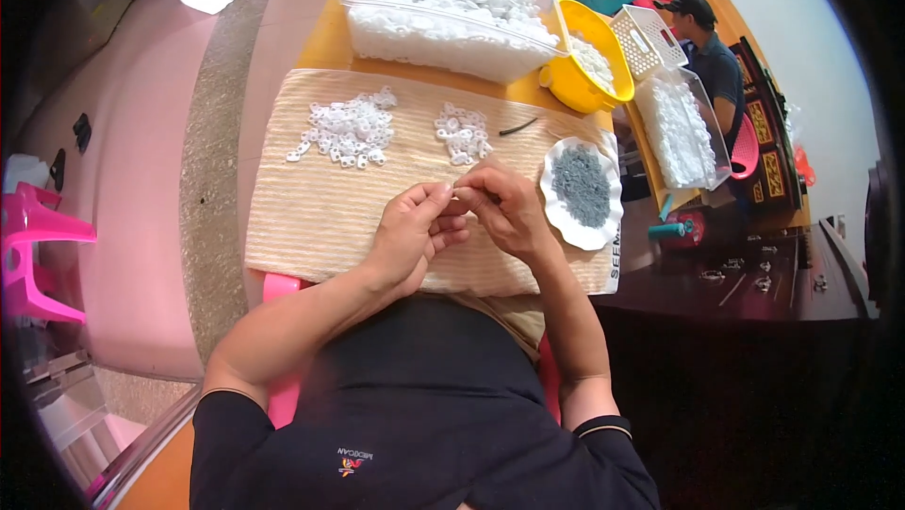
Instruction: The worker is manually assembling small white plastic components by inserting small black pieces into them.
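Observation:
Over the striped cloth point(311, 199), my left hand point(415, 232) and my right hand point(509, 208) meet with thumbs and fingertips pinched together. Something small and pale seems to be between the fingertips, mostly hidden and too small to name. Beyond my hands lies a small pile of white plastic pieces with holes point(462, 133). A larger pile of similar white pieces point(347, 128) is to its left. Close to my right hand stands a white scalloped plate point(556, 227) holding many tiny grey-blue bits point(581, 185). A thin dark stick point(518, 126) rests beyond that hand.
A large clear bin point(443, 53) full of white pieces stands at the far edge, beside a yellow basin point(566, 86). To the right are a white basket point(649, 43), another clear bin point(721, 166) and a seated person point(721, 72). A pink stool point(42, 246) stands left.

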A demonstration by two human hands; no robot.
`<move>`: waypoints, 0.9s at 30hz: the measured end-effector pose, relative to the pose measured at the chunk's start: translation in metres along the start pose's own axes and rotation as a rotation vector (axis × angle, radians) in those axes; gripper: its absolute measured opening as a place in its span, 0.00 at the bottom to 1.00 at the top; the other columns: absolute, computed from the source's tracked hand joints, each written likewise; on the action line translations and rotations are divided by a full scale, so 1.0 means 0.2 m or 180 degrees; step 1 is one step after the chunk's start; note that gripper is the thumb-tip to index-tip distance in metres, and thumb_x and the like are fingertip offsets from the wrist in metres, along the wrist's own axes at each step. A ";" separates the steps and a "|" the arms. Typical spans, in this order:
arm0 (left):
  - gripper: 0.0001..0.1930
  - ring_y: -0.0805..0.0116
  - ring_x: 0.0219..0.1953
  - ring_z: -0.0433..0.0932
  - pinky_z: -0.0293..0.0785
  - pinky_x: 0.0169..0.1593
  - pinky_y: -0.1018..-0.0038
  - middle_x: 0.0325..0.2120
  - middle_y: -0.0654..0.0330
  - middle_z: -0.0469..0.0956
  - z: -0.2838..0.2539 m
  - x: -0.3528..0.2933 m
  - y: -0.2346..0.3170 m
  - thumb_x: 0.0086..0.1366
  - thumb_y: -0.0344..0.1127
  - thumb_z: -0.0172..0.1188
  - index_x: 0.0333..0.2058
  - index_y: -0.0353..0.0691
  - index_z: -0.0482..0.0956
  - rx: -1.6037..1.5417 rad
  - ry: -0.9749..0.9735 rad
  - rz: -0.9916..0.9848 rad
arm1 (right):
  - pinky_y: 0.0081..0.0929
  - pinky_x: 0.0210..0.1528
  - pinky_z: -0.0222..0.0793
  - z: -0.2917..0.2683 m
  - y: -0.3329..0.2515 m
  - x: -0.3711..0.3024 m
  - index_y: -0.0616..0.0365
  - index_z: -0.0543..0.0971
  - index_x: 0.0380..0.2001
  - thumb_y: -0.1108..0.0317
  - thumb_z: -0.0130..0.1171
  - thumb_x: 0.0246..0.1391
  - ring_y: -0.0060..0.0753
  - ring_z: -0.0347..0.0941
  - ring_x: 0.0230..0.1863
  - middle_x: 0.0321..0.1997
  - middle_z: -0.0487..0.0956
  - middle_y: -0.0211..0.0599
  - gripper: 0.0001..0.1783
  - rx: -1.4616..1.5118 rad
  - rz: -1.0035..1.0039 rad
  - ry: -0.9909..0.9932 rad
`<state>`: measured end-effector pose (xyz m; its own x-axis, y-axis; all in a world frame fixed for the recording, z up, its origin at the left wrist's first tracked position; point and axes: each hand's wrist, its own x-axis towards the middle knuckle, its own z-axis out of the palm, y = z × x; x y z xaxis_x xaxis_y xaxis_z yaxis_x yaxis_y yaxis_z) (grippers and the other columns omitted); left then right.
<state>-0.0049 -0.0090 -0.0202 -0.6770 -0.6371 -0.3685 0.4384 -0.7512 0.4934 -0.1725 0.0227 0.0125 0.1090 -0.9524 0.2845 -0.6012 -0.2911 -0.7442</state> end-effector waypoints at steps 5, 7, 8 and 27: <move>0.07 0.75 0.33 0.78 0.79 0.40 0.77 0.32 0.62 0.78 0.00 0.00 0.01 0.68 0.36 0.55 0.39 0.38 0.74 0.0110 -0.0282 -0.0145 | 0.18 0.29 0.67 -0.02 0.04 -0.12 0.63 0.79 0.33 0.77 0.60 0.54 0.22 0.72 0.30 0.31 0.75 0.34 0.03 0.0522 0.0152 0.0060; 0.07 0.75 0.33 0.79 0.79 0.40 0.78 0.32 0.62 0.78 0.01 0.00 0.02 0.66 0.32 0.58 0.39 0.37 0.75 0.0208 -0.0404 -0.0211 | 0.15 0.29 0.70 -0.01 0.05 -0.14 0.63 0.80 0.34 0.77 0.60 0.55 0.19 0.72 0.32 0.35 0.75 0.33 0.04 0.1663 0.0549 0.0065; 0.07 0.75 0.33 0.79 0.79 0.40 0.78 0.32 0.62 0.78 0.02 0.00 0.01 0.66 0.32 0.58 0.39 0.37 0.75 0.0210 -0.0416 -0.0228 | 0.15 0.29 0.70 -0.02 0.06 -0.15 0.63 0.80 0.34 0.77 0.60 0.55 0.19 0.72 0.32 0.35 0.75 0.33 0.04 0.1655 0.0560 0.0081; 0.11 0.74 0.32 0.78 0.80 0.41 0.76 0.31 0.62 0.78 0.04 -0.02 0.00 0.62 0.27 0.61 0.44 0.35 0.76 0.0610 -0.0506 -0.0444 | 0.15 0.25 0.60 -0.13 0.02 -0.35 0.64 0.78 0.34 0.78 0.59 0.55 0.15 0.65 0.24 0.30 0.74 0.29 0.04 0.0237 0.0653 0.1113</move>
<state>-0.0065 -0.0050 -0.0114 -0.8137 -0.4835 -0.3227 0.2249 -0.7738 0.5922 -0.2035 0.0911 0.0046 -0.2906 -0.9072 0.3044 -0.5221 -0.1163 -0.8450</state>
